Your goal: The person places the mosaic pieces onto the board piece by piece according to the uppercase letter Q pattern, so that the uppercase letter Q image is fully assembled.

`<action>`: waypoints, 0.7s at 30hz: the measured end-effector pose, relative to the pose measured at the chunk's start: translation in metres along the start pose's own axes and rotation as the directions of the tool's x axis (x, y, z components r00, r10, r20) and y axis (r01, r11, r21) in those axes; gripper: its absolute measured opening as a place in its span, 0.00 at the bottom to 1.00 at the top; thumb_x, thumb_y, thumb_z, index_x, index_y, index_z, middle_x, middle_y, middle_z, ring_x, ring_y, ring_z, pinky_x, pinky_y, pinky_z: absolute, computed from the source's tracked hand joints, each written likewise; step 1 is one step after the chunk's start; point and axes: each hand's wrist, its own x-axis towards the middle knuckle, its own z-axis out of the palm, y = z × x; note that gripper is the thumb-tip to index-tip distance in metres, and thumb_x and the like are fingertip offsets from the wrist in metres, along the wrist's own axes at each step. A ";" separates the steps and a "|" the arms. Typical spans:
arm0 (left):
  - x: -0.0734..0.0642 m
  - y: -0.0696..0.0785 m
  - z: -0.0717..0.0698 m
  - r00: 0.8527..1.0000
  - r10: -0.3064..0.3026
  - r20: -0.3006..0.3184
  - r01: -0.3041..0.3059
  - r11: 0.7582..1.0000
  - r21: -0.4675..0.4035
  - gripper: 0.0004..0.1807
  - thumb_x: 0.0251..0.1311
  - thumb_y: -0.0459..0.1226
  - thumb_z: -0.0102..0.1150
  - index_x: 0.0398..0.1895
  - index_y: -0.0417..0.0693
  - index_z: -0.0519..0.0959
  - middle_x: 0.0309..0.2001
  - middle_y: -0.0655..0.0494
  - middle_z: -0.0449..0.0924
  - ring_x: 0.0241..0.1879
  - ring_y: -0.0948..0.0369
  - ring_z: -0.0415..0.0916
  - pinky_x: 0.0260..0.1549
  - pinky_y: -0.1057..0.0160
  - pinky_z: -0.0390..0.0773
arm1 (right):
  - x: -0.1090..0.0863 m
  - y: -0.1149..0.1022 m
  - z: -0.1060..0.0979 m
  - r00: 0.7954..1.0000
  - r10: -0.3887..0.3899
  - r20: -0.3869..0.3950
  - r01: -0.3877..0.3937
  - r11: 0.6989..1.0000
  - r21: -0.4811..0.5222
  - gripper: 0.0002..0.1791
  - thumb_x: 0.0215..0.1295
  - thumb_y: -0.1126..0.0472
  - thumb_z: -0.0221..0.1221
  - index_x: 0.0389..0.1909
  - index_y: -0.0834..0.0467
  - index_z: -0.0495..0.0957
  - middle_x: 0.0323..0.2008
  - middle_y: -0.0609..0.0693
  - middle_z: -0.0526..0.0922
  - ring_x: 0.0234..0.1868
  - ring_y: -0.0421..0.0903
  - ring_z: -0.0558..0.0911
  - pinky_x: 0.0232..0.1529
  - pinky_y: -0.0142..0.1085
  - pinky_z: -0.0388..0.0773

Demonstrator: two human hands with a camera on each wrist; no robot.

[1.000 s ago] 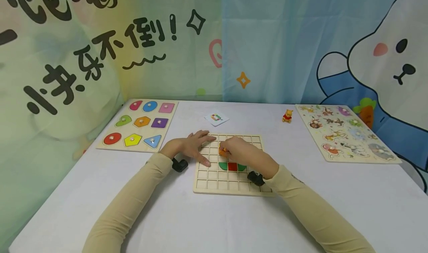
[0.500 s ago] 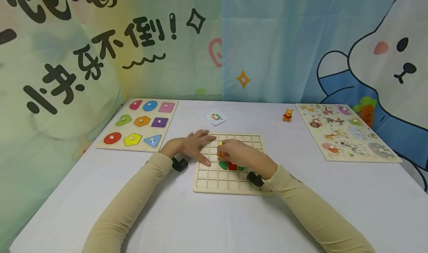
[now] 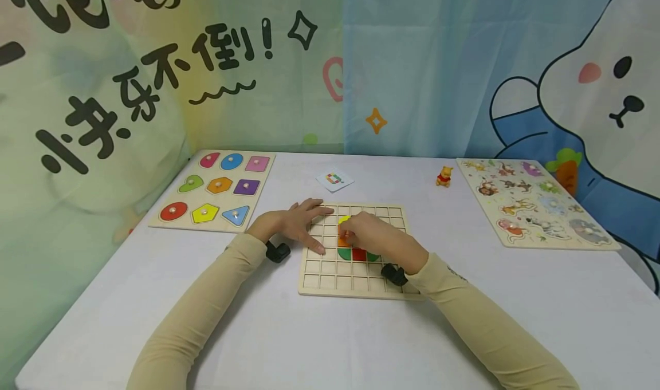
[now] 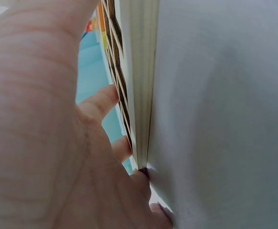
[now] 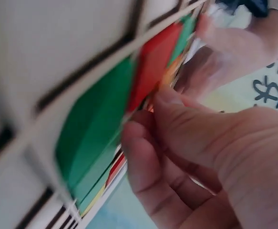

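Note:
A wooden grid board (image 3: 327, 284) lies in the middle of the white table. Its cells hold a red block (image 3: 358, 255) between two green blocks with rounded sides; the left one (image 3: 344, 254) shows clearly. Behind that row are orange blocks (image 3: 342, 241) and a yellow one (image 3: 344, 219), partly covered by my right hand (image 3: 375, 233). That hand's fingers are curled, with thumb and forefinger pinching at an orange block; the thumb (image 5: 169, 98) meets orange in the right wrist view. My left hand (image 3: 297, 227) rests on the board's left edge, fingers spread.
A knob puzzle of coloured shapes (image 3: 229, 199) lies at the back left. At the back right is an animal puzzle board (image 3: 490, 205), with a small bear figurine (image 3: 443, 176) near it. A pattern card (image 3: 335, 180) sits behind the grid.
My right fingers have shifted slightly over the orange blocks, and more of the orange and yellow shows now. The left hand has stayed in place.

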 end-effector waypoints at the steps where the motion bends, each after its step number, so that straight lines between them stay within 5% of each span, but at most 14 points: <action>1: 0.000 0.000 0.000 1.000 -0.001 0.001 0.001 1.000 -0.002 0.56 0.52 0.59 0.68 0.79 0.57 0.46 0.79 0.46 0.33 0.78 0.51 0.30 0.73 0.41 0.31 | 0.000 0.000 0.000 1.000 0.011 -0.003 -0.011 1.000 -0.015 0.07 0.65 0.67 0.62 0.43 0.58 0.84 0.41 0.50 0.86 0.40 0.45 0.83 0.46 0.36 0.81; 11: 0.000 0.000 -0.001 1.000 -0.009 0.005 0.009 1.000 -0.011 0.57 0.51 0.59 0.68 0.79 0.58 0.46 0.79 0.47 0.33 0.78 0.51 0.30 0.73 0.41 0.30 | -0.002 0.004 -0.008 0.997 -0.073 -0.014 0.071 0.993 -0.091 0.03 0.62 0.66 0.65 0.33 0.60 0.87 0.31 0.49 0.84 0.32 0.43 0.81 0.39 0.32 0.81; 16: 0.000 0.000 -0.001 1.000 -0.007 0.004 0.007 1.000 -0.011 0.57 0.51 0.59 0.68 0.79 0.58 0.47 0.79 0.47 0.32 0.78 0.50 0.29 0.73 0.41 0.30 | -0.006 0.007 -0.015 0.999 0.015 0.044 -0.012 0.998 -0.057 0.03 0.63 0.66 0.64 0.33 0.59 0.86 0.32 0.48 0.85 0.33 0.42 0.79 0.41 0.34 0.81; 21: -0.001 0.000 -0.001 1.000 0.003 0.004 -0.003 1.000 -0.018 0.57 0.51 0.59 0.69 0.79 0.57 0.46 0.79 0.46 0.32 0.78 0.50 0.29 0.73 0.41 0.29 | -0.017 0.012 -0.025 0.980 0.131 0.149 -0.127 0.991 -0.036 0.03 0.62 0.67 0.65 0.35 0.59 0.83 0.32 0.48 0.83 0.34 0.43 0.77 0.42 0.37 0.79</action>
